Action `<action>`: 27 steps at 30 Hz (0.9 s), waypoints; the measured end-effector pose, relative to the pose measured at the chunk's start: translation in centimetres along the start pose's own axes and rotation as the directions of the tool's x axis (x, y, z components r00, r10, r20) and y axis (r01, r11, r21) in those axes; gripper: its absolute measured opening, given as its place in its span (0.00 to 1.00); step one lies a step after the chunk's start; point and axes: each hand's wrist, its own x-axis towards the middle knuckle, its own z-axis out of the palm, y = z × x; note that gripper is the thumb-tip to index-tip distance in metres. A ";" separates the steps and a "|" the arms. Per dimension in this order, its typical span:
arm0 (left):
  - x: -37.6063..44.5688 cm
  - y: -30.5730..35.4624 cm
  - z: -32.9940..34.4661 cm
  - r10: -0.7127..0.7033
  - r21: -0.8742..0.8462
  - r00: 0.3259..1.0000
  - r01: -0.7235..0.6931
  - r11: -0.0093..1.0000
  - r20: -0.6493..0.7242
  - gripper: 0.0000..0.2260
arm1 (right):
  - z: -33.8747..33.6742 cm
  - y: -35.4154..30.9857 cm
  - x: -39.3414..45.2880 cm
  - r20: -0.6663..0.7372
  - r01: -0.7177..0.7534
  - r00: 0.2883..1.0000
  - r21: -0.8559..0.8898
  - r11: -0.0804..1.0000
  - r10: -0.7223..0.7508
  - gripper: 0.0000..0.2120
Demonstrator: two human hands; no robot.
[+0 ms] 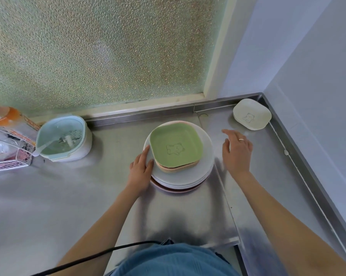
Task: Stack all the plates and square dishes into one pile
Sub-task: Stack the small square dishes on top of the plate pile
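While one cream dish sits apart, both hands open: left touching pile, right hovering.

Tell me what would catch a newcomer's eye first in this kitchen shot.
A green square dish with a bear drawing tops a pile of round plates at the centre of the steel counter, steadied by the left hand. A cream square dish sits alone in the far right corner, beyond the open right hand.
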 end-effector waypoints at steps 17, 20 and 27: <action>1.6 -2.3 1.2 0.050 0.029 0.999 -0.050 0.998 -0.019 0.25 | 4.9 8.4 9.0 0.278 -0.285 0.878 -0.348 0.893 0.389 0.25; 1.6 -2.2 1.2 0.046 0.042 0.999 -0.045 0.998 -0.026 0.25 | 5.0 8.2 9.1 0.270 -0.274 0.881 -0.380 0.883 0.389 0.25; 1.2 -1.5 0.9 0.048 0.040 0.998 -0.046 0.998 -0.030 0.26 | 4.8 7.7 8.2 0.317 -0.259 0.857 -0.416 0.872 0.406 0.20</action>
